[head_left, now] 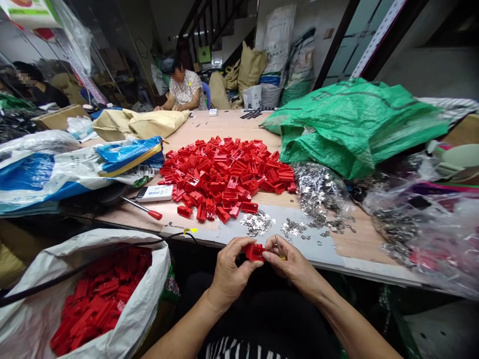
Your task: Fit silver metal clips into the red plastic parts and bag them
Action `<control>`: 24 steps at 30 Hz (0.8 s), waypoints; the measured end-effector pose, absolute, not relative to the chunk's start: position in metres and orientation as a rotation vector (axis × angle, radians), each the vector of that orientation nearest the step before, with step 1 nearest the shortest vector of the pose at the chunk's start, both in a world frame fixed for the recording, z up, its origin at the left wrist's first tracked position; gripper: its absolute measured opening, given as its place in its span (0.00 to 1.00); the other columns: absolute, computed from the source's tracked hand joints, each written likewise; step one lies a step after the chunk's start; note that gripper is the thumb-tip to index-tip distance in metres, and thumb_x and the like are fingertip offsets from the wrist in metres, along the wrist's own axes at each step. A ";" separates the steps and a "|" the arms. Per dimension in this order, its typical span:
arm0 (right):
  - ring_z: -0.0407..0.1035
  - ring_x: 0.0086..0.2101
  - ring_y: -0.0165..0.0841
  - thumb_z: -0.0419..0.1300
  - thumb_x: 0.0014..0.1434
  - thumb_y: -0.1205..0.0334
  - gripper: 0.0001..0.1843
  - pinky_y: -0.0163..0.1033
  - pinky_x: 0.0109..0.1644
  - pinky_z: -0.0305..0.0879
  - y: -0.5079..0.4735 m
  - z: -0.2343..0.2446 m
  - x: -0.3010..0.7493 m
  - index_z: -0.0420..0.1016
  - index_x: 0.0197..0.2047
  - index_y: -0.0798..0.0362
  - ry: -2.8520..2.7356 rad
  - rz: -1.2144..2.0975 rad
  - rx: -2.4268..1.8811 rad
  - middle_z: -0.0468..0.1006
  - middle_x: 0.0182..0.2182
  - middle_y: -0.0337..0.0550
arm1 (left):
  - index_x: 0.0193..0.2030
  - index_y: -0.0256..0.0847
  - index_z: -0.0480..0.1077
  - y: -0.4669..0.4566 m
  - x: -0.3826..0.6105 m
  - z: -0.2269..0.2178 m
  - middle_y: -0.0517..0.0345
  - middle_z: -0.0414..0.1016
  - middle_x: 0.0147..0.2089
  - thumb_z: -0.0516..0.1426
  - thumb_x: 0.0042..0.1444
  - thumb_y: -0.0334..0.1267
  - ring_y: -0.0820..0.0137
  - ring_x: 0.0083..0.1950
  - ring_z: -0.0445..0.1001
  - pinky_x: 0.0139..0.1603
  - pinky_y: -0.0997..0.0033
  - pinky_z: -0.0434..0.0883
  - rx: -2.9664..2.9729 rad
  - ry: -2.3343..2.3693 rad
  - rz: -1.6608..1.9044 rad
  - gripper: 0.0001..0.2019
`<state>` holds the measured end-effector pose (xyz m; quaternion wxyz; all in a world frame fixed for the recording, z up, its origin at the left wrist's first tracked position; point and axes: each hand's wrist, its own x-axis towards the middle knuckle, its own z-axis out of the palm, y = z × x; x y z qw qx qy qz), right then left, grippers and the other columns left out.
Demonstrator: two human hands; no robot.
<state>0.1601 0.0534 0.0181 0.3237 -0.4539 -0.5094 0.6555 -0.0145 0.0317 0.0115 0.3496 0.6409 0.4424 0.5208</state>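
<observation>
One red housing [255, 252] in work, in front of the red heap [224, 174]. Left hand [232, 265] pinches it; right hand [290, 260] at its end, also gripping a slim tool [279, 245]. Plenty loose in heap, more in sack [154, 279] front-left of it; can't tell which are finished. Housing: boxy, glossy, hollow-looking.

A crumpled green sack [359, 119] lies on the right of the tabletop [213, 124]; a blue-and-white bag [56, 172] and a tan sack [140, 122] lie on the left. Beyond, a person [185, 89] in a patterned shirt [192, 86] sits on a blue chair [206, 93], near stuffed bags [252, 65] and a staircase [232, 30].
</observation>
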 end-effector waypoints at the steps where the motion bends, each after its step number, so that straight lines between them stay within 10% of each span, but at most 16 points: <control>1: 0.45 0.18 0.22 0.62 0.53 0.42 0.22 0.31 0.20 0.39 0.053 0.017 0.160 0.59 0.35 0.49 -1.343 1.710 -1.199 0.58 0.22 0.28 | 0.47 0.41 0.72 0.032 -0.014 0.013 0.53 0.77 0.43 0.64 0.51 0.31 0.65 0.44 0.76 0.47 0.64 0.74 1.677 1.146 1.348 0.16; 24: 0.46 0.19 0.22 0.60 0.56 0.42 0.21 0.30 0.21 0.41 0.049 0.019 0.158 0.57 0.34 0.49 -1.259 1.743 -1.115 0.54 0.19 0.26 | 0.46 0.42 0.71 0.025 -0.012 0.005 0.55 0.78 0.41 0.64 0.52 0.35 0.67 0.42 0.76 0.45 0.67 0.73 1.733 1.206 1.408 0.14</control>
